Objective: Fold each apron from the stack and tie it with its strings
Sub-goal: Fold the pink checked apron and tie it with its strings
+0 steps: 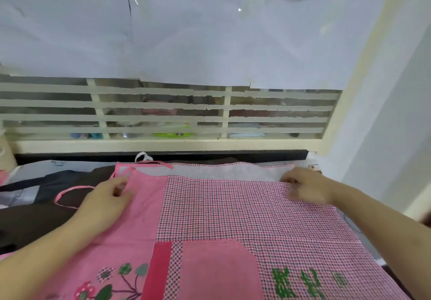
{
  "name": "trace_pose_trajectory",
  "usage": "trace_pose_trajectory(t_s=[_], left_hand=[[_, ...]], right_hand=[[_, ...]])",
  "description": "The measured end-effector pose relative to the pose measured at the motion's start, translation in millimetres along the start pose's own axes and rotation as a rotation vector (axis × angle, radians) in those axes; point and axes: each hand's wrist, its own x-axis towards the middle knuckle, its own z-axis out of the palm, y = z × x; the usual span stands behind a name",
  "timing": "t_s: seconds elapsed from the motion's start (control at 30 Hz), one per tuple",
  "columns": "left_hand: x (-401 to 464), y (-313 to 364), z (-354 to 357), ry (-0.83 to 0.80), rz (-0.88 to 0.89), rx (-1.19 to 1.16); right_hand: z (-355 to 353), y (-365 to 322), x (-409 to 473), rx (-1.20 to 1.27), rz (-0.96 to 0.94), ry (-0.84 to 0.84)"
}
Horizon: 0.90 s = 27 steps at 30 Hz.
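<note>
Head view. My left hand [109,194] has its fingers curled at the far left corner of the pink apron [224,220], pinching the plain pink panel just below where the pink strings [70,193] leave the cloth. My right hand [307,187] is at the far right corner with fingers bent down onto the checked cloth; it is blurred, so I read it as gripping the edge but cannot be sure whether it pinches or only presses.

Apron lies flat in front of me, spread from near edge to far edge of the work surface [35,220]. Pocket and green lettering sit near me. A pale strip, seemingly the underside, shows along the far edge between my hands.

The relation that matters: both hands are on the same far edge, one at each end, and the whole body of the apron lies toward me from the grip. The held edge runs left to right. Neither hand is nearer; they are about level.

Judgement: the next move is a fold of this far edge toward me, both hands travelling together.

One string loops loose on the dark cloth left of my left hand, another lies along the far edge. Window grille [163,113] behind.
</note>
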Motion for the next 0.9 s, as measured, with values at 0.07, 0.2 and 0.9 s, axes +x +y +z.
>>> trace_pose_trajectory(t_s=[0.07, 0.2, 0.9], left_hand=[[3.6, 5.5, -1.1, 0.025, 0.018, -0.119], [3.0, 12.5, -7.4, -0.003, -0.072, -0.318], [41.9, -1.2, -23.3, 0.123, -0.124, -0.202]], right_hand=[[1.4, 2.3, -3.2, -0.037, 0.018, -0.021], [-11.4, 5.4, -0.3, -0.148, 0.12, -0.082], [74.9, -142.9, -14.6, 0.052, -0.184, 0.464]])
